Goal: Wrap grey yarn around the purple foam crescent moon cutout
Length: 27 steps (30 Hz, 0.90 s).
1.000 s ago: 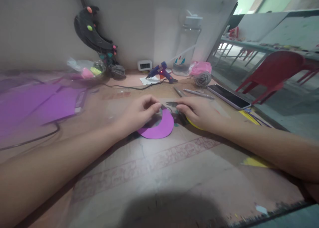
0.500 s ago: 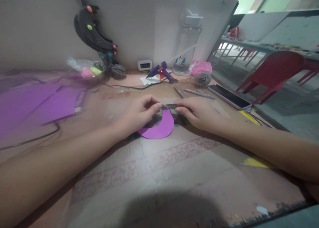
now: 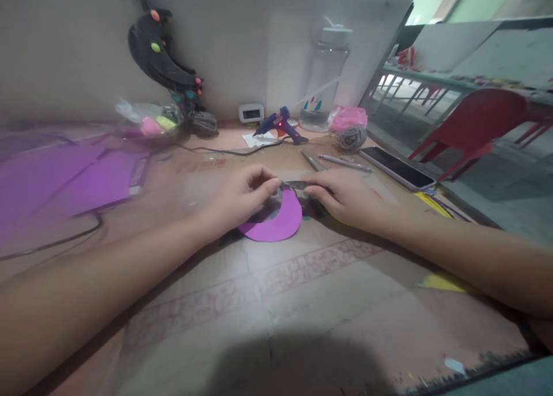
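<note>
L hand [image 3: 242, 197] pinches a tiny piece, unclear what, above purple foam disc [image 3: 276, 224] flat on table [image 3: 302, 304]; R hand [image 3: 345, 197] grips snips [image 3: 296, 184], tips at L fingertips: likely best w/ steady pinch, short cuts.

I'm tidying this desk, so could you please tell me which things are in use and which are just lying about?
In use: left hand, right hand, metal-tipped tool, purple disc.
Lying about: glue gun, phone, water bottle, purple sheets, twine ball.
</note>
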Motion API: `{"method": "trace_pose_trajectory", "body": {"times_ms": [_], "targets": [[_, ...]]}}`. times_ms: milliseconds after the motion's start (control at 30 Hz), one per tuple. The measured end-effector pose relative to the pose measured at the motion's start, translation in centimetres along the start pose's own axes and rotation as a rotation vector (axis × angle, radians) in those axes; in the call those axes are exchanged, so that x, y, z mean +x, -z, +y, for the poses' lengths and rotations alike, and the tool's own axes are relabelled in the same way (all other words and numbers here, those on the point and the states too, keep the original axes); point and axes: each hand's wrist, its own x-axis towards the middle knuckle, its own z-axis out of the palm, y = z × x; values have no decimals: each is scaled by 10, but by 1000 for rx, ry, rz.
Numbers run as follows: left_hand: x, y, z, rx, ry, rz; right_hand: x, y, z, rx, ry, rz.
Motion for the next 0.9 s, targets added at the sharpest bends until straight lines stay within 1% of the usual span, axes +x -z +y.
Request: {"method": "trace_pose_trajectory", "body": {"times_ms": [267, 600, 900], "targets": [[0, -1, 3, -7, 8, 5, -1, -1, 0, -8, -3, 16], [2, 0, -2, -54, 25, -23, 0, -2, 2, -30, 18, 12], [3, 1, -2, -97, 58, -46, -1, -1, 3, -37, 33, 13]]}}
